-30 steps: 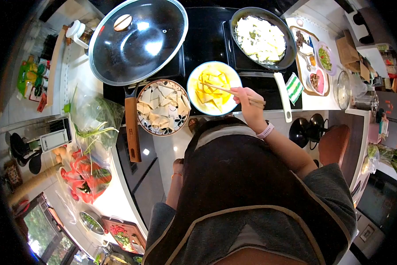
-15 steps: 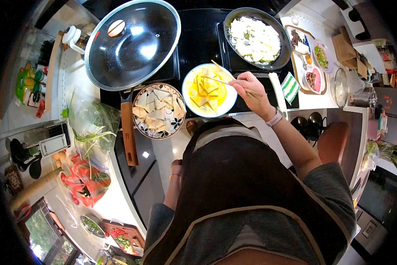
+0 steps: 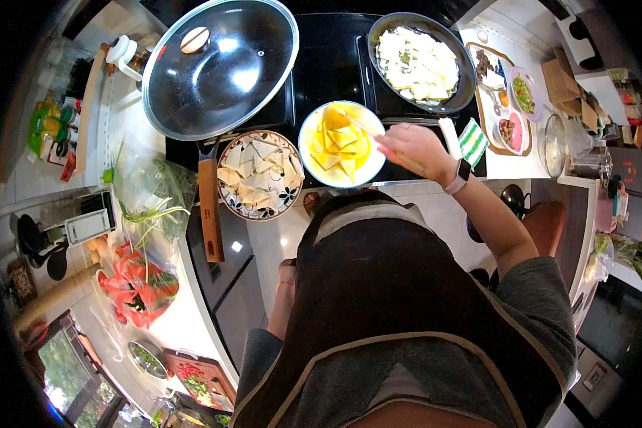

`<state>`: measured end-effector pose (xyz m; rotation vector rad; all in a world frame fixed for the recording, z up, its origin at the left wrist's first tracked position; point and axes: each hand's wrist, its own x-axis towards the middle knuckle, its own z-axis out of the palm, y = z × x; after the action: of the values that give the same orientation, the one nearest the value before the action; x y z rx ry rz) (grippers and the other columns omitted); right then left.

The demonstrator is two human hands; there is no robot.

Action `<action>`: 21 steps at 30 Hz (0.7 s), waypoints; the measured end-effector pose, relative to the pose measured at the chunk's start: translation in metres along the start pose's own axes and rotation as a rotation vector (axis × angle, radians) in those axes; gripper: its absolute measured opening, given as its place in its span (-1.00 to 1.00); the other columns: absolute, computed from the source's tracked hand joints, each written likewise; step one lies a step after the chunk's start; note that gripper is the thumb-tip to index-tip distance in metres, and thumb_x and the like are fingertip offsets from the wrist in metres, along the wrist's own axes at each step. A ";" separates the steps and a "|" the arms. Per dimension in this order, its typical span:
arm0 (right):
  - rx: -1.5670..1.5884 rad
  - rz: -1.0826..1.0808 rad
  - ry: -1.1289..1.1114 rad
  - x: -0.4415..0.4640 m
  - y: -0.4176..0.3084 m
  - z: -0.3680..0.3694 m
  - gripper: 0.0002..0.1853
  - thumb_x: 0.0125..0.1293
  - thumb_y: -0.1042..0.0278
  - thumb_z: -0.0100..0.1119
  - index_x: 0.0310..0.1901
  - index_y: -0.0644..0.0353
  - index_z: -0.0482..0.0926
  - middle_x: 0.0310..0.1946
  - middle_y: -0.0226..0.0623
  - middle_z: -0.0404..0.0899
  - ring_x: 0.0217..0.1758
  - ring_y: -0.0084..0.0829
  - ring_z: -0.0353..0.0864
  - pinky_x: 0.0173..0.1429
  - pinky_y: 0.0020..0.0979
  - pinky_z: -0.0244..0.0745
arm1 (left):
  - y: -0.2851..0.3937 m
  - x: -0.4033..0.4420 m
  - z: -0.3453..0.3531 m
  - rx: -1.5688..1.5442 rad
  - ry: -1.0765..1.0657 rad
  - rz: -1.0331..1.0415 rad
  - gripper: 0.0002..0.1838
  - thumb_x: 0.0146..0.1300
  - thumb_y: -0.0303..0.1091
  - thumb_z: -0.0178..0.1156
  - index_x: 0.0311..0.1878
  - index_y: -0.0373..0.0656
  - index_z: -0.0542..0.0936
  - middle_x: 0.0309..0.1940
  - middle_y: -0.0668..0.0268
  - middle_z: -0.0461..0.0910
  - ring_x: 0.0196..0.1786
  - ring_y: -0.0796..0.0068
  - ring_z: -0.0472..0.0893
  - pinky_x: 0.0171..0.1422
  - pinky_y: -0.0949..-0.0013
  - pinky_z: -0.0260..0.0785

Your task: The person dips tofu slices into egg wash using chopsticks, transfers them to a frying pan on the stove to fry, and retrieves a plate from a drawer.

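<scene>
My right hand (image 3: 422, 151), a watch on its wrist, is closed around a pair of chopsticks (image 3: 367, 123), which are blurred by motion. Their tips are over a blue-rimmed plate (image 3: 305, 162) of pale triangular pieces (image 3: 344, 140) in yellow liquid that looks like beaten egg. Left of it, a patterned plate (image 3: 230, 205) bears dry, flat pale pieces (image 3: 264, 167). Behind and to the right, a frying pan (image 3: 467, 89) contains white and pale yellow pieces (image 3: 417, 64). My left hand (image 3: 286, 271) is low beside the apron, its fingers mostly hidden.
A large wok with a glass lid (image 3: 214, 78) covers the left burner, its wooden handle (image 3: 209, 210) jutting toward me. On the right are a green-striped cloth (image 3: 472, 143) and a tray (image 3: 503, 146) with small bowls. Bagged greens (image 3: 149, 217) lie on the left counter.
My right hand has shifted slightly right and turned, so the watch face shows. The chopsticks have moved over the yellow plate and are now smeared. The whole view has shifted slightly.
</scene>
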<state>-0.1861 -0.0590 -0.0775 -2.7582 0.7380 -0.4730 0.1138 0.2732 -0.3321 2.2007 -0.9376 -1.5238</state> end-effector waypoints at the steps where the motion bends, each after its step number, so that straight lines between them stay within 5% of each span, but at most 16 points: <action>1: -0.088 -0.054 -0.097 -0.002 -0.007 0.000 -0.71 0.29 0.19 0.07 -0.08 0.20 0.49 -0.40 -0.29 0.51 -0.29 -0.27 0.54 -0.22 -0.34 0.47 | 0.006 -0.002 -0.001 -0.019 0.001 -0.019 -0.90 0.05 -0.40 0.26 -0.46 -0.24 0.65 -0.49 0.39 0.61 -0.44 0.52 0.50 -0.36 0.41 0.35; 6: -0.142 -0.180 -0.158 -0.007 -0.020 0.018 -0.75 0.29 0.18 0.06 -0.19 0.20 0.51 -0.45 -0.34 0.45 -0.34 -0.35 0.50 -0.23 -0.39 0.48 | -0.010 0.006 0.005 0.088 -0.006 0.042 -0.85 0.05 -0.33 0.27 -0.45 -0.23 0.66 -0.50 0.35 0.62 -0.44 0.51 0.53 -0.35 0.40 0.35; 17: -0.232 -0.093 -0.008 -0.003 -0.015 0.038 -0.80 0.25 0.22 0.13 -0.27 0.18 0.49 -0.47 -0.35 0.41 -0.32 -0.35 0.49 -0.20 -0.40 0.46 | -0.030 0.021 0.005 0.207 -0.005 0.221 -0.60 0.05 0.03 0.23 -0.36 -0.17 0.67 -0.45 0.09 0.63 -0.37 0.30 0.64 -0.29 0.29 0.39; 21: -0.137 -0.012 0.006 -0.007 -0.027 0.032 -0.81 0.23 0.21 0.16 -0.27 0.15 0.50 -0.48 -0.34 0.40 -0.33 -0.33 0.49 -0.23 -0.37 0.47 | -0.048 0.028 0.015 0.236 -0.012 0.166 -0.64 0.05 -0.01 0.24 -0.38 -0.17 0.67 -0.45 0.14 0.64 -0.38 0.36 0.63 -0.26 0.32 0.40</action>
<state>-0.1685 -0.0277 -0.1004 -2.8904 0.7831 -0.4492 0.1225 0.2916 -0.3855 2.2041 -1.3293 -1.4139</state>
